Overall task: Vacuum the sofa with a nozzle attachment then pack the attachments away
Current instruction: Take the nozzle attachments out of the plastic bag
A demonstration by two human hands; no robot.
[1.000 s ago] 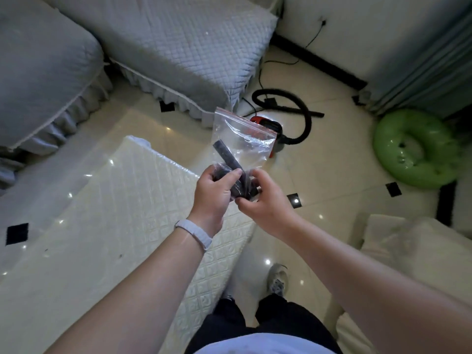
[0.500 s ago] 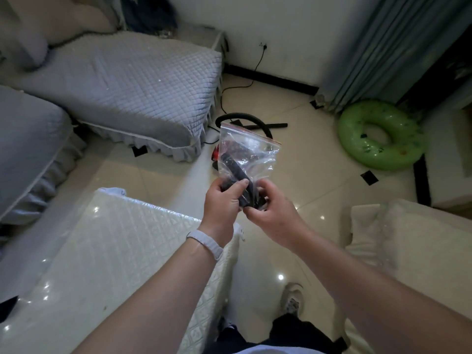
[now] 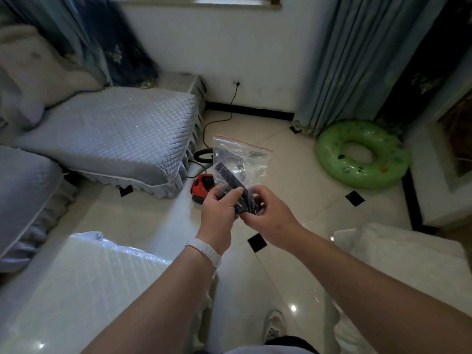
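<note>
**Q:** What did the view contain, from the largest item down?

**A:** The quilted grey sofa lay beyond and to the left of both hands. The red vacuum cleaner sat on the floor just beyond the left hand, partly hidden by it. The clear zip bag rose upright above the hands, with the nozzle attachments inside it.

**Q:** How were the hands set?

**A:** Both were clamped on the bag's lower end. The left hand's fingers and thumb curled round the bundle through the film. The right hand pinched the same end from the opposite side, and the two hands nearly touched.

**Q:** How would the bag handle?

**A:** Probably lightly. The film appeared thin, soft and slippery, the pieces within stiff, and the weight sat low. A hold at the contents seemed surest; held by its empty top, the bag would likely sag and swing.

**Q:** And its appearance?

**A:** It was crinkled and transparent, with a red-edged mouth uppermost. The attachments were dark, and one long flat piece leaned up and to the left. Whether the seal was closed could not be told.
</note>
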